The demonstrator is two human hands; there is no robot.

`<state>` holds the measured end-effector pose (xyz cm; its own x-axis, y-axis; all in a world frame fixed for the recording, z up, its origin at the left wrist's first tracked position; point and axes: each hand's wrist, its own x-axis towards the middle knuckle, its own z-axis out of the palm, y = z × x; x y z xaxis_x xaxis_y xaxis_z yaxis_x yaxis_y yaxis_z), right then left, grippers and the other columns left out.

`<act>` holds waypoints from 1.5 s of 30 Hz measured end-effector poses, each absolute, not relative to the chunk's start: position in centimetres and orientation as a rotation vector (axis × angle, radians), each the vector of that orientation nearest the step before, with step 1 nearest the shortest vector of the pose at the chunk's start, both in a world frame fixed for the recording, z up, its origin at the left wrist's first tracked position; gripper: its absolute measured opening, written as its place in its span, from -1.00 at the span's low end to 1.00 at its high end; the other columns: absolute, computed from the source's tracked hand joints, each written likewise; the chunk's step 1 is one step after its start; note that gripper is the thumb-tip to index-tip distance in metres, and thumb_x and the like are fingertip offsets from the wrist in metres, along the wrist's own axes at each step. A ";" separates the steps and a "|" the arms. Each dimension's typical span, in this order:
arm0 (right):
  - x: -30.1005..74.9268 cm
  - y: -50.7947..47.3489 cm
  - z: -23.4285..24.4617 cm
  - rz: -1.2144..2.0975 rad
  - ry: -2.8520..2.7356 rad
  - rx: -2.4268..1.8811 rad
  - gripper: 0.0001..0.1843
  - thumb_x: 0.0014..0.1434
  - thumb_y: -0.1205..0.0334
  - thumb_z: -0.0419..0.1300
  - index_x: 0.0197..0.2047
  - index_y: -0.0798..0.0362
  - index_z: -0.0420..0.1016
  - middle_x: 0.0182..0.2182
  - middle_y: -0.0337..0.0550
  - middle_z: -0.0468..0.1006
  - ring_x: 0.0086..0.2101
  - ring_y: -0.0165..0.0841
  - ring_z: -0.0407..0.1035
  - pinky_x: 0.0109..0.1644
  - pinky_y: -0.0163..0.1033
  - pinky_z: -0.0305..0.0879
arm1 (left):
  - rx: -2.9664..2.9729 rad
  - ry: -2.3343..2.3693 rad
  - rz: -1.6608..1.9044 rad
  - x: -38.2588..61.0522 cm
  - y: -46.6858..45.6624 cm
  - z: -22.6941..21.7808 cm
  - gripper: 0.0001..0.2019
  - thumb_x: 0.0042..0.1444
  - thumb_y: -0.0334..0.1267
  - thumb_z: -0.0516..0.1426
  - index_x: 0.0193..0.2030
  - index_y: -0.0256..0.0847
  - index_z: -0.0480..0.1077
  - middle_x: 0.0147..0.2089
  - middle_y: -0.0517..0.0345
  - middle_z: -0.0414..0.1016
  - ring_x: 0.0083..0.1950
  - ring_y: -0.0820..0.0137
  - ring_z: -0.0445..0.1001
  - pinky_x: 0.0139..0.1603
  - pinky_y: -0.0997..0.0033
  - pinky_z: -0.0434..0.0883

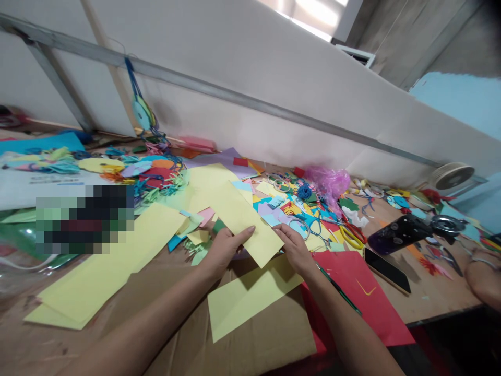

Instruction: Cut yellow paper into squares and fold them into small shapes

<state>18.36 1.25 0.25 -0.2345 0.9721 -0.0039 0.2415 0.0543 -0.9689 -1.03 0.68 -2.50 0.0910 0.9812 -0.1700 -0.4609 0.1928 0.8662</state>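
1. The left hand (225,249) is pinching the left side of a pale yellow paper sheet (245,219), with its fingers pressed together across the top face. The thumb seems to be tucked beneath, though the view of it is poor.
2. The right hand (294,249) is gripping the sheet's lower right edge, with its fingers close together and resting on the paper. The two hands are holding the sheet between them, just apart.
3. The sheet is hanging tilted above the wooden table (438,297), its far end overlapping a heap of cut paper scraps (291,206).
4. A second yellow sheet (250,297) is lying just below the hands on a brown kraft paper sheet (258,339). A long yellow sheet (105,271) is lying further left.
5. A red paper sheet (364,297) is lying beside the right forearm, with a green pen (338,287) resting across its edge.
6. Scissors with yellow handles (352,235) are lying among the scraps, near a bunch of pink cellophane (327,183).
7. A black smartphone (386,270) is lying on the table to the right, beside a dark purple-and-black device (399,233) whose kind is hard to tell.
8. Another person's forearm (483,277) is resting at the far right edge, well apart from the two hands, and a white fan (452,175) is standing beyond the table.
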 end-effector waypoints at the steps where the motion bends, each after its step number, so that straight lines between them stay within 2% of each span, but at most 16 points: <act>1: 18.4 1.3 0.2 1.230 -1.586 -1.253 -0.65 0.27 -0.12 0.14 -0.27 0.00 0.46 -0.43 -0.25 0.35 -0.40 -0.36 0.23 -0.36 -0.29 0.19 | 0.739 0.903 1.232 -1.0 0.7 -2.5 -0.55 -0.10 -0.07 0.43 -0.12 -0.35 0.61 -0.18 -0.18 0.70 -0.16 0.07 0.64 -0.21 0.20 0.55; 5: 18.4 1.3 0.1 1.209 -1.601 -1.235 -0.64 0.28 -0.13 0.13 -0.28 0.01 0.45 -0.43 -0.25 0.35 -0.39 -0.35 0.23 -0.35 -0.29 0.19 | 0.733 0.914 1.216 -0.9 0.5 -2.0 -0.51 -0.12 -0.04 0.44 -0.12 -0.36 0.60 -0.13 -0.20 0.69 -0.16 0.08 0.65 -0.20 0.21 0.57; 13: 18.3 1.2 0.3 1.211 -1.592 -1.202 -0.67 0.29 -0.10 0.15 -0.25 0.00 0.46 -0.41 -0.27 0.34 -0.38 -0.37 0.20 -0.32 -0.29 0.14 | 0.700 0.868 1.169 -0.6 0.1 -1.5 -0.49 -0.14 -0.02 0.46 -0.13 -0.36 0.60 -0.06 -0.20 0.69 -0.13 0.09 0.66 -0.04 0.16 0.57; 26: 18.4 1.2 0.4 1.179 -1.618 -1.214 -0.67 0.26 -0.12 0.17 -0.24 -0.01 0.46 -0.36 -0.23 0.41 -0.30 -0.31 0.27 -0.24 -0.26 0.22 | 0.692 0.836 1.141 -0.7 0.0 -1.3 -0.51 -0.14 -0.06 0.46 -0.12 -0.36 0.62 -0.06 -0.20 0.69 -0.09 0.04 0.66 0.05 0.08 0.55; 32: 18.4 1.2 0.4 1.161 -1.632 -1.233 -0.68 0.27 -0.11 0.15 -0.26 -0.01 0.44 -0.37 -0.24 0.40 -0.32 -0.32 0.27 -0.24 -0.26 0.21 | 0.706 0.851 1.126 -0.7 0.0 -1.4 -0.51 -0.12 -0.05 0.45 -0.11 -0.37 0.62 -0.05 -0.22 0.68 -0.10 0.06 0.66 -0.03 0.17 0.57; 37: 18.4 1.1 0.3 1.181 -1.613 -1.231 -0.66 0.28 -0.12 0.15 -0.24 0.00 0.45 -0.36 -0.24 0.42 -0.31 -0.32 0.28 -0.24 -0.26 0.22 | 0.701 0.826 1.126 -0.7 0.2 -1.7 -0.52 -0.09 -0.06 0.44 -0.09 -0.37 0.61 -0.05 -0.20 0.68 -0.10 0.08 0.66 0.01 0.17 0.55; 41: 18.3 1.0 0.2 1.202 -1.579 -1.237 -0.65 0.28 -0.13 0.16 -0.25 0.00 0.46 -0.37 -0.24 0.41 -0.34 -0.34 0.26 -0.27 -0.27 0.19 | 0.705 0.838 1.102 -0.7 0.1 -1.9 -0.53 -0.08 -0.06 0.43 -0.09 -0.35 0.61 -0.07 -0.19 0.69 -0.15 0.11 0.67 -0.09 0.21 0.56; 45: 18.3 1.2 -0.1 1.228 -1.503 -1.238 -0.61 0.25 -0.18 0.18 -0.25 0.01 0.47 -0.47 -0.30 0.30 -0.43 -0.39 0.18 -0.36 -0.29 0.10 | 0.731 0.841 1.090 -0.7 0.0 -1.6 -0.55 -0.07 -0.05 0.43 -0.12 -0.35 0.62 -0.11 -0.18 0.70 -0.21 0.15 0.66 -0.14 0.25 0.56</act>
